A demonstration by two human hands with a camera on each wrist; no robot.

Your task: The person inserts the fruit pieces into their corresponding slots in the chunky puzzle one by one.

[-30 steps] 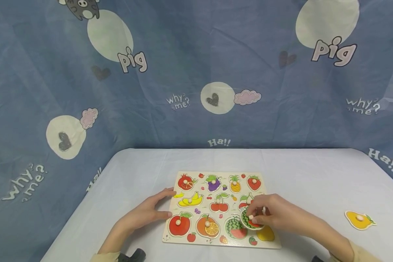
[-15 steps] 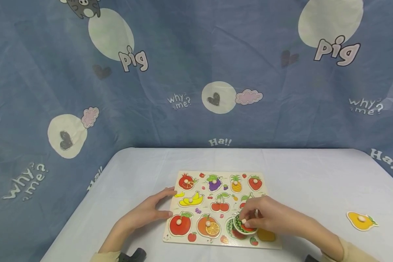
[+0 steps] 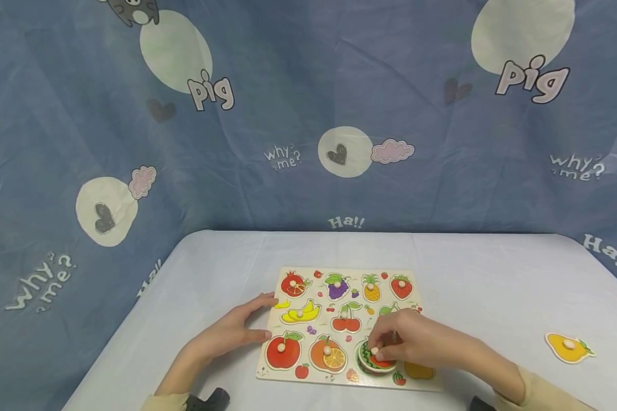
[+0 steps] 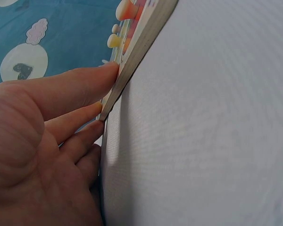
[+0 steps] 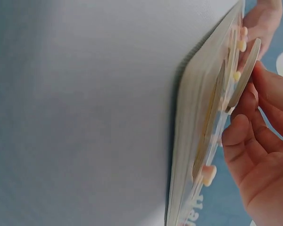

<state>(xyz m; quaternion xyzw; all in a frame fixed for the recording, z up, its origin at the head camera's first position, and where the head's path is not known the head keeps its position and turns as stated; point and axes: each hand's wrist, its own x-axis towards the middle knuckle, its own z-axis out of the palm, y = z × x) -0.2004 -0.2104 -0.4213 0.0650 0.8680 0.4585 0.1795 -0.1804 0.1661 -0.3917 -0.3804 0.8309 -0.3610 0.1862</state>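
A wooden fruit puzzle board (image 3: 336,377) lies on the table. My left hand (image 3: 228,335) rests at its left edge, thumb and fingertips touching the rim with fingers extended. In the left wrist view the thumb (image 4: 80,89) lies against the board's side. My right hand (image 3: 416,341) pinches the knob of a round watermelon puzzle piece (image 3: 366,355) above the watermelon recess at the lower right. From the right wrist view, the watermelon piece (image 5: 246,75) is tilted, its upper side raised off the board. The fingers partly cover its printed face.
A yellow pear piece (image 3: 569,348) lies apart on the white table (image 3: 499,285) at the right. The pear-shaped recess (image 3: 419,371) is beside the watermelon one. Several knobbed fruit pieces, such as the apple (image 3: 283,353) and bananas (image 3: 300,313), sit in the board. A blue patterned cloth (image 3: 267,194) hangs behind.
My right hand has moved the watermelon piece left and slightly down, from beside its recess to over it. My left hand has stayed at the board's edge.
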